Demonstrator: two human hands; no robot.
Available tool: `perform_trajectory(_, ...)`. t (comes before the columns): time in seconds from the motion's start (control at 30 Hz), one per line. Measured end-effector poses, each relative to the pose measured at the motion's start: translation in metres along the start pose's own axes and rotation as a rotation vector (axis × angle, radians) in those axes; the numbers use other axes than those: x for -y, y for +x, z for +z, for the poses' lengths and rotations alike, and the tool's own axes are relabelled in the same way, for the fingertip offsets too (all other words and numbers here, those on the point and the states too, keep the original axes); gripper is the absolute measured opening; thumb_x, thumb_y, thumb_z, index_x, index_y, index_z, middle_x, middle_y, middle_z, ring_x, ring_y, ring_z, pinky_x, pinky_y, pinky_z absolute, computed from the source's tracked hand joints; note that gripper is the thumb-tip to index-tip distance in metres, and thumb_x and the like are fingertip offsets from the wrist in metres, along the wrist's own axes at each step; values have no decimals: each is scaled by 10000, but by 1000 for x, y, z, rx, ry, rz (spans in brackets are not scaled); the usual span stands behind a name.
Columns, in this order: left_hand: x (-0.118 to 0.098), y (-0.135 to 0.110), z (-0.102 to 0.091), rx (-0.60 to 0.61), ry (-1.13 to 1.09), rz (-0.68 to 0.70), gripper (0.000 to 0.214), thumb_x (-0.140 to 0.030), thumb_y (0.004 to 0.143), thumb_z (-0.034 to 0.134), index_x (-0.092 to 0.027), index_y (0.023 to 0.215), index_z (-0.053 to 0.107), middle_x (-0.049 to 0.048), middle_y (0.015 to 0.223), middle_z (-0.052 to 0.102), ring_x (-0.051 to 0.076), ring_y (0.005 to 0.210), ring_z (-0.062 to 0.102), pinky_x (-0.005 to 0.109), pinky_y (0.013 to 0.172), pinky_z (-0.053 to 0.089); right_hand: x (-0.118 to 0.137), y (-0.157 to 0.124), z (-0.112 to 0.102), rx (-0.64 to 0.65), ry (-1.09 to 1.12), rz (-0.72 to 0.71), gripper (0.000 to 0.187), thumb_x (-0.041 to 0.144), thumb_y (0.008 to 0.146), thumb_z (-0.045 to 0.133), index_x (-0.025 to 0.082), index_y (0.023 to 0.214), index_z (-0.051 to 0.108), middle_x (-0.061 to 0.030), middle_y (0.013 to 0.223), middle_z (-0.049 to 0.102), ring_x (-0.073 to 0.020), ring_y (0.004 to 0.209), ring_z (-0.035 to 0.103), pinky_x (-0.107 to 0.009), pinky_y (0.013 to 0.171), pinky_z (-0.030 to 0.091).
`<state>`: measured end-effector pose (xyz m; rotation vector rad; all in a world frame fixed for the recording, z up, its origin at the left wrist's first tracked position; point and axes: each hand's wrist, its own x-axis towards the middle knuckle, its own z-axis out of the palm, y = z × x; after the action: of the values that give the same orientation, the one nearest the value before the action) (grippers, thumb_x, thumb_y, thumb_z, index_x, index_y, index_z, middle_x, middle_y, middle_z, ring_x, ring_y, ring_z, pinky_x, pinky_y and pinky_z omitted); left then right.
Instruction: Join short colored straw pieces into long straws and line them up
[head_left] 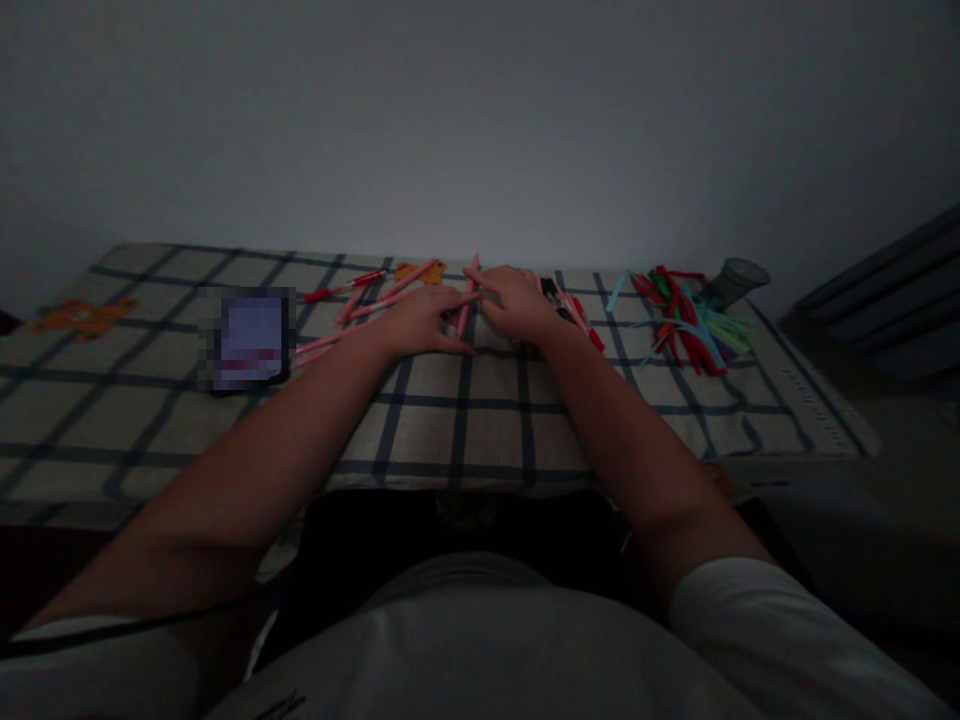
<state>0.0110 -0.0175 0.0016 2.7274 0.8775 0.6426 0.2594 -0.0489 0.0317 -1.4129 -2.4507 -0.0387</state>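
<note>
A pink pen (463,322) lies on the table between my hands, pointing away from me. My left hand (427,318) is at its left side, thumb and index finger spread apart, with the index fingertip reaching the pen. From the right, my right hand (514,300) closes on the upper part of the pen, its index finger across the barrel; the other fingers are partly hidden. Left of my hands lie several pink pens (405,285) and a red-and-clear pen (367,280). Red and black pens (574,308) lie beside my right hand, partly covered by it.
A checked cloth (457,420) covers the table, which meets a plain wall (480,130). A tablet-like device (253,338), blurred out, stands at left. At right lie red, green and blue strips (686,325) beside a tipped clear cup (735,280). Orange patterns (86,317) mark the cloth.
</note>
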Motion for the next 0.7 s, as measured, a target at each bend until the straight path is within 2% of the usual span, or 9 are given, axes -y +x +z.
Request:
perform_trajectory(0.2,-1,-1,0,22,12,-11,1045,-681,869,986,-250,1762,658,154,1464,840,361,1278,789,549,1212,591,-2,-1,-1,-6,54,-19,707,282,1119,477,230,1805,636,-150,1760,702,-410,1604,597,-605,1303,442)
perform_trajectory(0.3,-3,0,-1,13,5,11,1009,-687,882,976,-275,1750,667,159,1582,798,379,1363,771,548,1218,594,-2,-1,0,0,46,-45,717,221,1101,464,281,1788,665,-127,1737,727,-396,1576,612,-601,1279,438)
perform_trajectory(0.43,-6,1,-2,6,9,26,978,-695,879,977,-276,1716,692,171,1635,770,404,1432,746,546,1225,592,-3,0,2,-7,45,-41,685,195,1090,475,266,1717,742,-139,1667,777,-394,1531,635,-603,1276,413)
perform_trajectory(0.57,-7,0,-3,19,-13,14,1060,-701,893,964,-240,1782,615,188,1540,803,366,1290,782,502,1143,620,-4,0,-2,-39,64,23,604,241,1120,493,269,1633,811,-145,1607,810,-389,1501,670,-601,1288,414)
perform_trajectory(0.7,-3,0,-2,8,-41,3,1069,-679,896,938,-257,1812,584,164,1446,825,304,1094,789,450,1023,638,-8,1,-11,-114,80,134,521,358,1175,524,259,1584,831,-157,1578,818,-368,1448,725,-550,1270,484)
